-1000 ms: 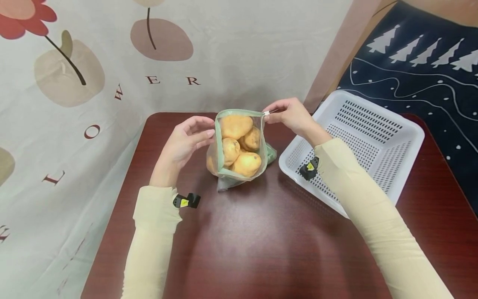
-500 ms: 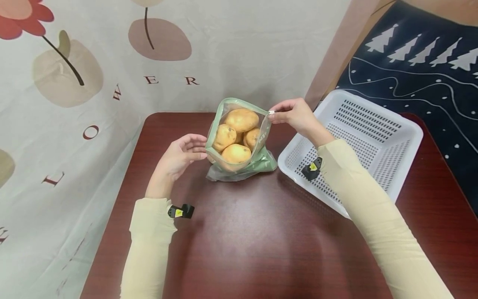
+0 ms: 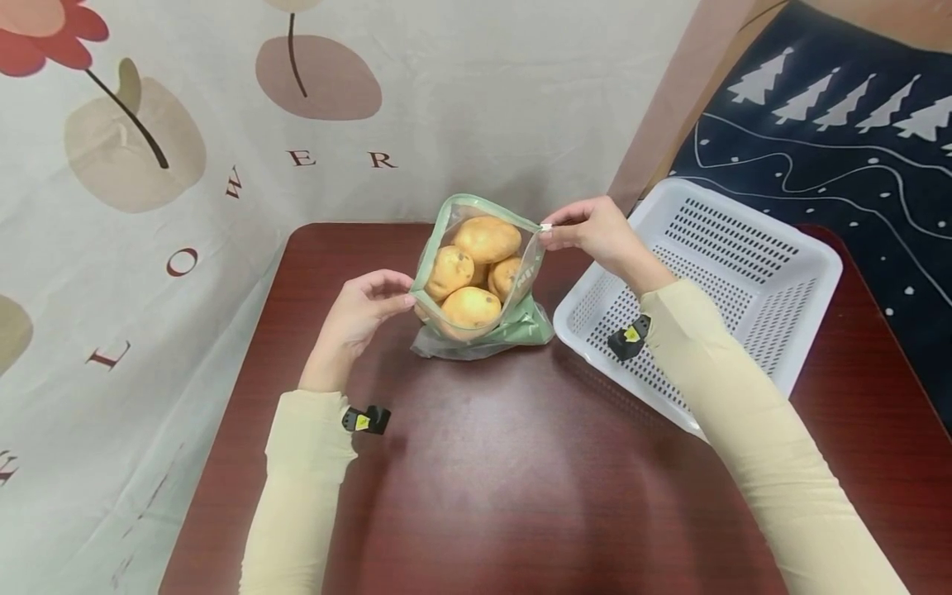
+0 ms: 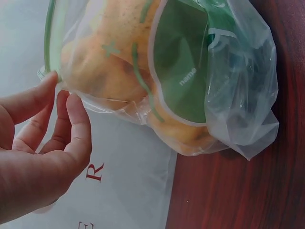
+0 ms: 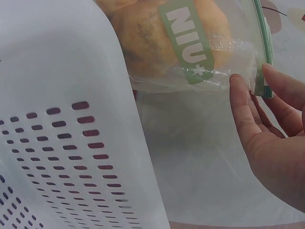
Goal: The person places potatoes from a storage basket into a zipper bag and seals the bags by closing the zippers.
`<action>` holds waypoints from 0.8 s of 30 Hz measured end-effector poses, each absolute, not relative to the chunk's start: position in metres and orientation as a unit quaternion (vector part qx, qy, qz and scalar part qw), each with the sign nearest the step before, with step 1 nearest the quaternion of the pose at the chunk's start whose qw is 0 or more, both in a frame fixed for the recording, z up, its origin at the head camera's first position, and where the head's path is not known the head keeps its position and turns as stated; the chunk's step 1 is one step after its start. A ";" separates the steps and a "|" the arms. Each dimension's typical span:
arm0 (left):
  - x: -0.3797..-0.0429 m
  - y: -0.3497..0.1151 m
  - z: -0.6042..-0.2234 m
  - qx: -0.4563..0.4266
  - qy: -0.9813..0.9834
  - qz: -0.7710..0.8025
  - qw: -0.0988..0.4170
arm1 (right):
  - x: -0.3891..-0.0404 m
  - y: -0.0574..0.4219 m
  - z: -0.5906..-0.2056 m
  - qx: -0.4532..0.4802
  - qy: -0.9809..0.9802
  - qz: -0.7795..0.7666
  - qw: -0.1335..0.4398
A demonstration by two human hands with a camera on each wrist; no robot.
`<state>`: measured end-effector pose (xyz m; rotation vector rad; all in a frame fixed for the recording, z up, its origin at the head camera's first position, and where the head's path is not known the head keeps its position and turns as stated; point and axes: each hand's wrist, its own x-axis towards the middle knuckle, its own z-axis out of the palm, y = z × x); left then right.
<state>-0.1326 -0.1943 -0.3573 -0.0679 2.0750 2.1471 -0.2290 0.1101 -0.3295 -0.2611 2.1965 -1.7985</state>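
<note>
A clear zip bag (image 3: 530,324) with green edging and green print stands near the back of the table, its mouth spread wide. Several yellow potatoes (image 3: 487,240) fill it. My left hand (image 3: 359,312) pinches the left corner of the mouth between thumb and fingertips; in the left wrist view the thumb (image 4: 47,86) lies at the end of the green zip strip. At the opposite corner, by a small white slider (image 3: 546,227), my right hand (image 3: 598,237) pinches the edge. The right wrist view shows these fingertips at the green zip strip (image 5: 263,43).
A white perforated plastic basket (image 3: 806,273) stands on the right of the dark red wooden table (image 3: 491,479), under my right forearm. Behind the table hangs a pale printed cloth (image 3: 483,99). A navy cloth with white trees (image 3: 840,140) lies beyond the basket.
The bag's mouth has tilted and been pulled wider. My left hand has come down and left, then closed its fingertips on the corner. My right hand has shifted slightly right, still gripping its corner.
</note>
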 end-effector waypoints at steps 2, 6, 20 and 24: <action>-0.133 -0.194 -0.357 -0.029 0.699 0.710 0.077 | -0.229 0.112 -0.329 -0.088 0.760 -0.627 0.148; -0.134 -0.193 -0.356 -0.034 0.692 0.717 0.076 | -0.229 0.115 -0.329 -0.083 0.760 -0.627 0.149; -0.138 -0.186 -0.356 -0.016 0.693 0.715 0.088 | -0.227 0.119 -0.331 -0.092 0.745 -0.641 0.163; -0.138 -0.186 -0.353 -0.021 0.686 0.724 0.072 | -0.227 0.120 -0.331 -0.090 0.737 -0.651 0.159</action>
